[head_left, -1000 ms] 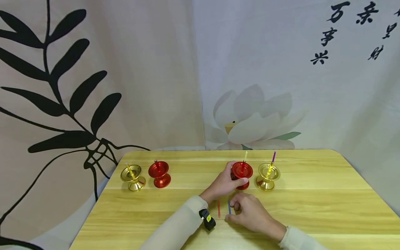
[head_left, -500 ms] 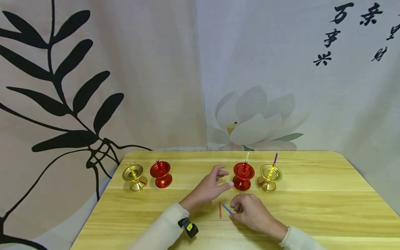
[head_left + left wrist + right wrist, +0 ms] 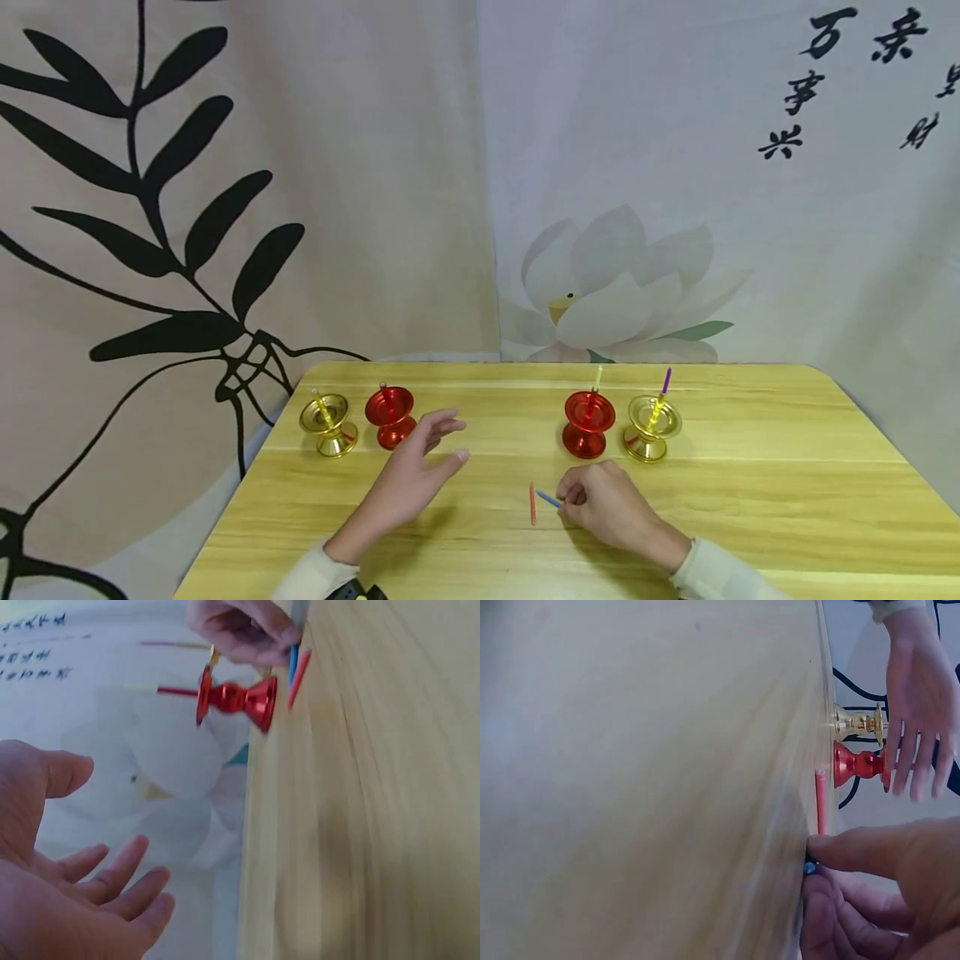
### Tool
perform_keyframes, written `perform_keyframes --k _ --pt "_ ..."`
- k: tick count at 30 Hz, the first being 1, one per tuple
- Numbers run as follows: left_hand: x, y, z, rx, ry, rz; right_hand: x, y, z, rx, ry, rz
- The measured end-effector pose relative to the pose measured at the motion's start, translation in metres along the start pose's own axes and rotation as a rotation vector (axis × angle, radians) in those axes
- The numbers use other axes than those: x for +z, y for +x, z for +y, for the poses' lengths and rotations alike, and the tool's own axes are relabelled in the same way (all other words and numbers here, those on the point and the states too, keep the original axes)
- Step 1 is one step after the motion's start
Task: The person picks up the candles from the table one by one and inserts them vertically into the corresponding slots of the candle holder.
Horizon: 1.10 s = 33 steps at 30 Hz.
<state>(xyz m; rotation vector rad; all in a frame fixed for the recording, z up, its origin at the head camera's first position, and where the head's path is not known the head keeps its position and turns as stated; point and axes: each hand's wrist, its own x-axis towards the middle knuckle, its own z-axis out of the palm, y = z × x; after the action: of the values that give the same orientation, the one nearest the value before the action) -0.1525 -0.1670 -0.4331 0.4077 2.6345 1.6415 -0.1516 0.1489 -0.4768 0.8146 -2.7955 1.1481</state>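
My right hand (image 3: 611, 514) rests on the wooden table (image 3: 750, 500), fingertips pinching one end of the blue stick (image 3: 548, 499) just beside the red stick (image 3: 532, 503), while my left hand (image 3: 408, 483) hovers empty, fingers spread, near the left red candle holder (image 3: 390, 414)

Right wrist view: wooden table (image 3: 645, 780) fills the left and centre of the frame. Lower right: right hand (image 3: 877, 896), thumb and fingers pinching the end of a blue stick (image 3: 809, 867). Just above it a red stick (image 3: 821, 801) lies on the table. Upper right: left hand (image 3: 921, 697), fingers spread, in front of a red holder (image 3: 857, 765) and a gold holder (image 3: 859, 721).
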Motion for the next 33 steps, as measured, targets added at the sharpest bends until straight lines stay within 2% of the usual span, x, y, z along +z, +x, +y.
perform_keyframes --k 4,9,11,13,18,24,28,33 --pt "-0.018 -0.011 -0.006 0.023 0.056 0.157 -0.002 0.001 0.005 0.006 0.032 -0.023" --pt "-0.031 -0.015 -0.013 0.049 0.099 0.376 -0.006 0.002 0.011 0.035 0.102 -0.062" --pt "-0.033 -0.014 -0.016 0.052 0.106 0.43 -0.007 0.003 0.012 0.037 0.113 -0.071" --pt "-0.035 -0.011 -0.021 0.045 0.114 0.457 -0.008 0.004 0.013 0.031 0.109 -0.078" --pt "-0.04 -0.001 -0.037 0.007 0.13 0.457 -0.009 0.005 0.012 0.008 0.094 -0.09" --pt "-0.047 0.016 -0.054 -0.085 0.155 0.396 -0.009 0.006 0.013 0.002 0.086 -0.098" --pt "-0.05 0.025 -0.06 -0.144 0.159 0.352 -0.008 0.005 0.014 -0.005 0.077 -0.091" --pt "-0.051 0.032 -0.065 -0.185 0.134 0.323 -0.008 0.005 0.016 -0.042 0.06 -0.063"
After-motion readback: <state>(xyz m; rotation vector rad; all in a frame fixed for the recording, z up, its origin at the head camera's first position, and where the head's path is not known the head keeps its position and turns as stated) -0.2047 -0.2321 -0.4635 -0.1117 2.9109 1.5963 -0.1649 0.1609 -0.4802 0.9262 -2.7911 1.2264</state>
